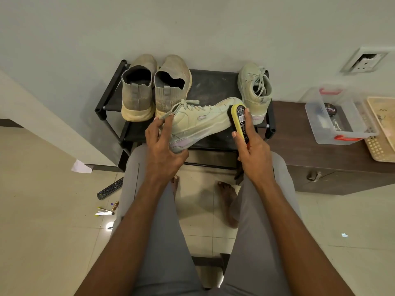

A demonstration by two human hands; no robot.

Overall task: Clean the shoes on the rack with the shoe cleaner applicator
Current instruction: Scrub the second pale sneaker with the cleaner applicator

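Observation:
My left hand (164, 146) grips the heel end of a pale green laced sneaker (201, 122), holding it on its side above the black shoe rack (209, 86). My right hand (254, 146) holds a yellow shoe brush (239, 118) with dark bristles, its head pressed against the sneaker's toe. The matching sneaker (254, 92) stands on the rack at the right. A pair of dusty grey slip-on shoes (154, 88) sits on the rack at the left, heels towards me.
A low dark cabinet (320, 159) stands right of the rack, carrying a clear plastic box (339, 116) with red latches and a woven tray (382, 129). A remote (110, 189), pens and small items lie on the tiled floor at the left. My knees are below the rack.

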